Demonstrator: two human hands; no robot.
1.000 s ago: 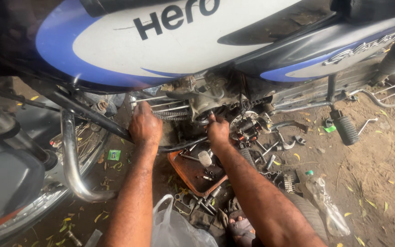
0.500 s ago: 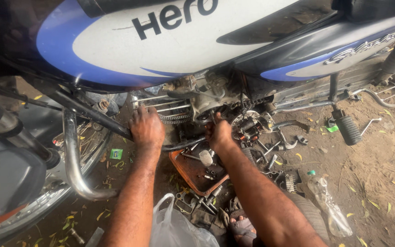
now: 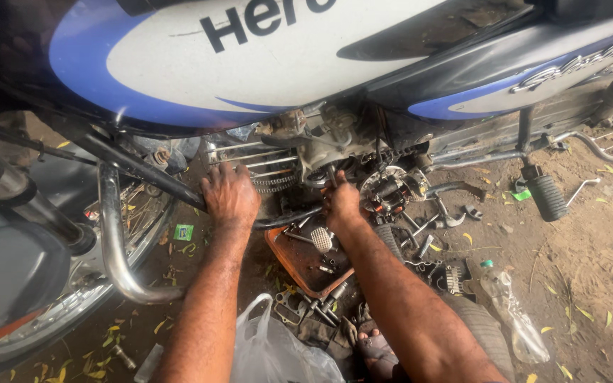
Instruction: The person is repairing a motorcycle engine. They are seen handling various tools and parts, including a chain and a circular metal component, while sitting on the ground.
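Reaching under the motorcycle, left hand (image 3: 230, 193) rests flat on the engine (image 3: 299, 152); right hand (image 3: 340, 201) grips a tool (image 3: 330, 174).

Your left hand (image 3: 230, 193) lay on the engine (image 3: 299, 152), under the fuel tank (image 3: 250, 64). Your right hand (image 3: 342, 202) sat just right of it, left of the stator (image 3: 390, 190). A tray (image 3: 308, 259) lay on the ground below both hands, a plastic bag (image 3: 278, 347) between your forearms. The crash guard (image 3: 111, 241) stood left; the footpeg (image 3: 546, 195) well right.
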